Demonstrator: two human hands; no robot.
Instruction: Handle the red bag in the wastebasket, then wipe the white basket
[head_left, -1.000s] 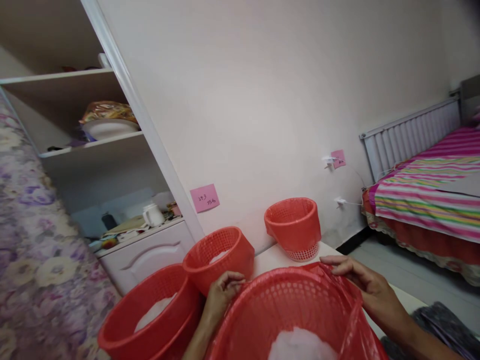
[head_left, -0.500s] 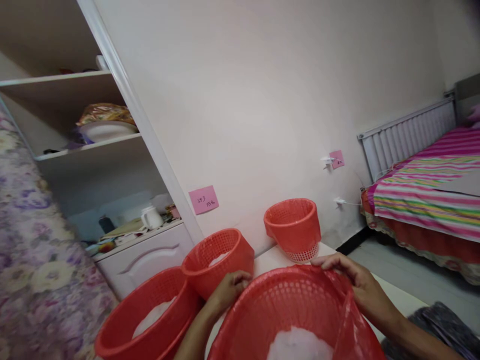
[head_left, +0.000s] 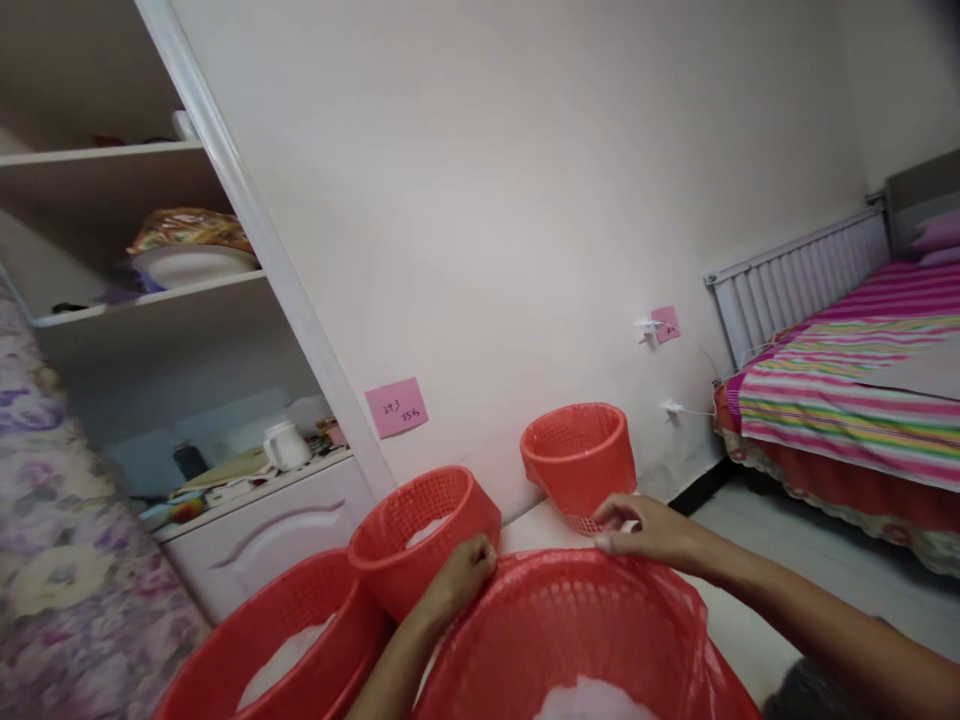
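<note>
A large red mesh basket (head_left: 570, 640) lined with a thin red plastic bag (head_left: 701, 665) fills the bottom centre; white stuff lies at its bottom. My left hand (head_left: 461, 573) grips the basket's far-left rim with closed fingers. My right hand (head_left: 649, 530) pinches the bag's edge at the far rim. Three more red baskets stand around: one (head_left: 424, 530) just behind my left hand, one (head_left: 270, 650) at the lower left, one (head_left: 577, 460) by the wall.
The baskets stand on a white table (head_left: 739, 630) against a pale wall with pink sticky notes (head_left: 396, 407). A white shelf unit (head_left: 187, 290) with dishes is at left, a floral cloth (head_left: 45, 560) at far left, a striped bed (head_left: 847, 390) at right.
My right hand slid left along the far rim with the bag's edge. My left hand closed on the rim. The view shifted slightly right and down.
</note>
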